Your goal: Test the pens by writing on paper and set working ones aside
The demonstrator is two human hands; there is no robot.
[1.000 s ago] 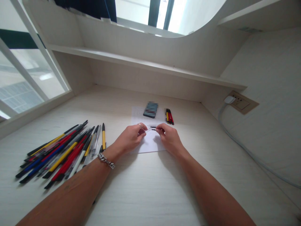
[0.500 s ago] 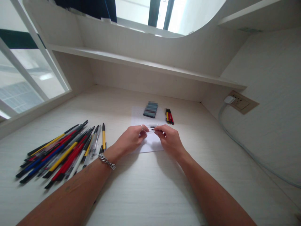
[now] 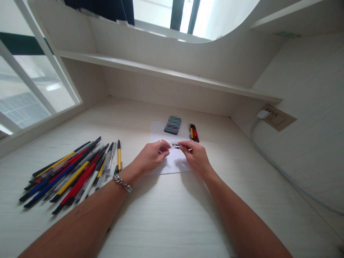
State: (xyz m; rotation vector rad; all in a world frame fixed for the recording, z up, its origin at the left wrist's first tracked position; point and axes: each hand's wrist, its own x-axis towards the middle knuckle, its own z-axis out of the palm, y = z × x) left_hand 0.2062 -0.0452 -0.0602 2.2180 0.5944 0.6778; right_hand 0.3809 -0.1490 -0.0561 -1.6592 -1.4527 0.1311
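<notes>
Pale, faintly grained tabletop [image 3: 166, 222] stretches back beneath a long shelf [image 3: 172, 74]. Over a sheet of white paper [image 3: 174, 165], a slim clear pen part [image 3: 172, 147] spans the gap between two hands. The left hand [image 3: 151, 156], with a ring [image 3: 161, 143] on one finger, is closed in a pinch on its left end; the right hand [image 3: 196, 157] pinches a small dark piece [image 3: 177, 148] at the other end, too small to tell whether the two are joined. Farther back, a phone [image 3: 171, 131], partly blurred out, lies at the paper's far edge, and right of it a small row of pens [image 3: 194, 133] lies side by side. Left of the left hand, one yellow-and-black pen [image 3: 119, 154] lies beside a large loose heap of pens [image 3: 72, 173] in red, blue, yellow, black and clear plastic. A chain bracelet [image 3: 122, 183] circles the left wrist. On the right wall, a white plug [image 3: 262, 114] sits in a socket panel [image 3: 280, 119], its cable [image 3: 269, 159] trailing down to the right.
</notes>
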